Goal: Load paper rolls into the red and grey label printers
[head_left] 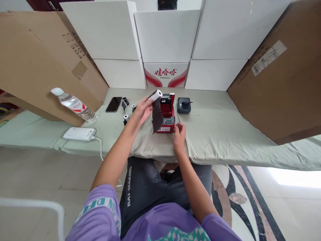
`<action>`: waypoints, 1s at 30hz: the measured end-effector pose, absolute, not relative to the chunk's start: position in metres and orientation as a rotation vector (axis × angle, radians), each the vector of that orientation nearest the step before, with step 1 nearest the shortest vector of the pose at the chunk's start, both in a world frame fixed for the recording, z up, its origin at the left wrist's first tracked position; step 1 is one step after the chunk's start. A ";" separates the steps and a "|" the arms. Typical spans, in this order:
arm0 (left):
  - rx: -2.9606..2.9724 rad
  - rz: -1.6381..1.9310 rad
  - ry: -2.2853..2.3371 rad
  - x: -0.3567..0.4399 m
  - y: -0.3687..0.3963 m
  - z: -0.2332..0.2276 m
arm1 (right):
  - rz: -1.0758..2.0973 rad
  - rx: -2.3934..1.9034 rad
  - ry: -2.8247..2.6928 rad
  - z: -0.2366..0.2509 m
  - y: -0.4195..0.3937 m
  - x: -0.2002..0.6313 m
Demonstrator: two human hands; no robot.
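My left hand (144, 108) is closed around a paper roll (155, 95) with a white core end facing up and right. A dark strip (157, 117) from the roll hangs loose in front of a small red receipt printer (167, 110). The printer's lid stands raised at the back, and the strip covers part of its left side. At the printer's front right corner is my right hand (179, 134), fingers curled, with the fingertips against its side. Several smaller black-and-white rolls (126, 118) stand to the left, partly behind my left forearm.
A black phone (114, 104), a white power bank (79, 134) with a cable and a tilted water bottle (75, 105) lie at the left. A dark square adapter-like block (184, 105) sits right of the printer. White boxes (167, 36) wall the back; brown cartons (283, 73) flank both sides.
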State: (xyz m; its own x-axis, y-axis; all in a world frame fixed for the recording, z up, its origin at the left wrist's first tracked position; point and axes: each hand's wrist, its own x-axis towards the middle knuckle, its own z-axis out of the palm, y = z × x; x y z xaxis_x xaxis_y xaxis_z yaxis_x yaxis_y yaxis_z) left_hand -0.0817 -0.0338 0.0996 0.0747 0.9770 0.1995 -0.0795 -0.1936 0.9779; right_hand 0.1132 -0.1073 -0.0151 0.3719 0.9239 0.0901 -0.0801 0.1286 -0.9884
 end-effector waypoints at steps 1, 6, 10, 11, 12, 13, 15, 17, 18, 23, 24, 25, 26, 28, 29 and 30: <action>1.410 1.286 1.048 -0.084 -0.033 0.100 | 0.903 -1.209 -0.910 -0.015 -0.107 0.113; 1.877 0.872 1.352 -0.087 -0.021 0.098 | 0.897 -1.212 -0.907 -0.014 -0.108 0.113; 2.132 0.597 1.605 -0.075 -0.011 0.094 | 0.904 -1.203 -0.902 -0.013 -0.108 0.112; 2.150 0.585 1.645 -0.072 -0.009 0.093 | 0.903 -1.199 -0.904 -0.013 -0.108 0.113; 2.157 0.587 1.681 -0.070 -0.007 0.092 | 0.902 -1.198 -0.909 -0.013 -0.108 0.113; 2.158 0.592 1.712 -0.069 -0.006 0.092 | 0.900 -1.200 -0.916 -0.013 -0.109 0.113; 2.165 0.589 1.747 -0.068 -0.004 0.092 | 0.892 -1.211 -0.928 -0.012 -0.109 0.113; 2.184 0.577 1.753 -0.068 -0.002 0.093 | 0.887 -1.219 -0.934 -0.011 -0.109 0.113; 2.198 0.575 1.748 -0.069 -0.001 0.094 | 0.885 -1.223 -0.935 -0.011 -0.109 0.113; 2.241 0.565 1.729 -0.066 0.002 0.101 | 0.889 -1.219 -0.929 -0.009 -0.108 0.112; 2.250 0.559 1.726 -0.065 0.002 0.102 | 0.886 -1.214 -0.929 -0.009 -0.108 0.112; 2.269 0.555 1.718 -0.063 0.002 0.103 | 0.882 -1.212 -0.929 -0.009 -0.108 0.112; 2.295 0.557 1.705 -0.062 0.001 0.104 | 0.878 -1.213 -0.929 -0.009 -0.108 0.112; 2.352 0.571 1.685 -0.062 -0.002 0.102 | 0.876 -1.219 -0.928 -0.009 -0.108 0.112; 2.368 0.587 1.687 -0.063 -0.004 0.100 | 0.878 -1.221 -0.929 -0.009 -0.108 0.113; 2.371 0.608 1.698 -0.064 -0.006 0.098 | 0.880 -1.222 -0.931 -0.008 -0.109 0.113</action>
State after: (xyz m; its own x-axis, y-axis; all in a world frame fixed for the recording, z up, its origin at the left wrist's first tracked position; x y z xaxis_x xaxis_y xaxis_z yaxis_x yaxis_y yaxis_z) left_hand -0.0639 -0.0057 0.0981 0.2717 0.9345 0.2302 0.8684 -0.3411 0.3599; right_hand 0.1127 -0.1087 -0.0085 0.3728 0.9221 0.1040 -0.0521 0.1327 -0.9898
